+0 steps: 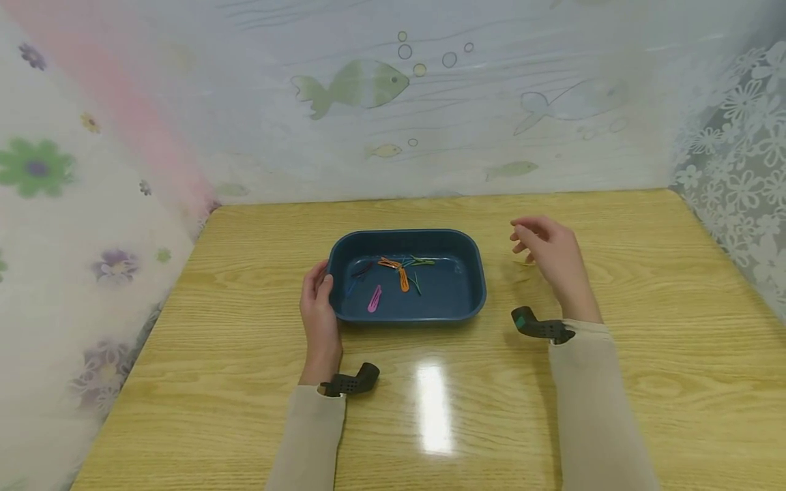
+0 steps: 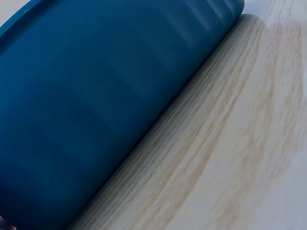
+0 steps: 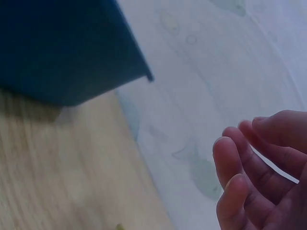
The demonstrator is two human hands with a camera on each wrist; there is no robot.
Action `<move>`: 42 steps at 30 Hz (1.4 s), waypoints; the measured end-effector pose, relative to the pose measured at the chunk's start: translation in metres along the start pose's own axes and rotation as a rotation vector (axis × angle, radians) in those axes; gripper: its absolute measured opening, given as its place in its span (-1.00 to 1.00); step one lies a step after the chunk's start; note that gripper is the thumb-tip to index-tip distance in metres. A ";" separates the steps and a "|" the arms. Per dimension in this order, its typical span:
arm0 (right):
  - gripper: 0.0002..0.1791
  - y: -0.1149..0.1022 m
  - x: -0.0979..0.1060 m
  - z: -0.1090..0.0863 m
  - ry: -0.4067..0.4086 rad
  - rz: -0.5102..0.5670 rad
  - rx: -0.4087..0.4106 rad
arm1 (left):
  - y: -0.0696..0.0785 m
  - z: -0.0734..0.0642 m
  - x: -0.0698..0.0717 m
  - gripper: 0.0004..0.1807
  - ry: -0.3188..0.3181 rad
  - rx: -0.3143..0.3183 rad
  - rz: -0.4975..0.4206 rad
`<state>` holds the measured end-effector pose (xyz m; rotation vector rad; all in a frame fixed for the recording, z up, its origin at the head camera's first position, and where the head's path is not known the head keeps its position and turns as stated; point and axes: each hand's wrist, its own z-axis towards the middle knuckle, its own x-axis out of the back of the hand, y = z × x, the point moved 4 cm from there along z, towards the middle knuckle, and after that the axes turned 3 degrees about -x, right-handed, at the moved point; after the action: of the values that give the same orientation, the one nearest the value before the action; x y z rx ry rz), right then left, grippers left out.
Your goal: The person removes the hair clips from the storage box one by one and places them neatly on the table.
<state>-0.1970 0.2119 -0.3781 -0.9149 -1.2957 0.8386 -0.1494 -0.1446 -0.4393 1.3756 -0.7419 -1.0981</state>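
A dark blue plastic tub (image 1: 411, 318) stands on the table in the head view. Several hair clips lie on its floor, among them a pink hair clip (image 1: 374, 299), an orange hair clip (image 1: 403, 279) and a green hair clip (image 1: 422, 261). My left hand (image 1: 318, 307) holds the tub's left end, thumb at the rim. To the right of the tub, my right hand (image 1: 548, 252) hovers over the table with loosely bent fingers. Nothing shows between those fingers (image 3: 227, 155) in the right wrist view. A yellow hair clip (image 1: 524, 263) lies below them, partly hidden.
The wood-grain table (image 1: 245, 327) has a back edge against a wall covering (image 1: 467, 157) printed with fish. A flowered covering (image 1: 110, 204) hangs at the left. Black wrist cameras (image 1: 353, 380) sit on both sleeves.
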 end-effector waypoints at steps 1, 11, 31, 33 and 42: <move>-0.60 -0.003 0.000 -0.001 0.000 0.003 0.006 | 0.000 0.000 0.000 -0.68 -0.001 0.000 0.000; -0.65 -0.032 -0.013 -0.009 -0.040 0.041 0.086 | 0.001 -0.001 0.000 -0.69 -0.005 -0.004 0.011; -0.71 -0.052 -0.066 -0.018 -0.220 -0.067 0.157 | 0.001 -0.001 0.000 -0.67 -0.010 -0.001 0.013; -0.72 -0.051 -0.071 -0.019 -0.239 -0.070 0.151 | 0.001 -0.001 0.000 -0.68 -0.011 -0.004 0.015; -0.74 -0.049 -0.092 -0.021 -0.312 -0.161 0.169 | 0.001 -0.001 -0.001 -0.68 -0.009 -0.014 0.016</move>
<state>-0.1844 0.1069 -0.3724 -0.5513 -1.5181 0.9731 -0.1484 -0.1438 -0.4383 1.3516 -0.7485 -1.0957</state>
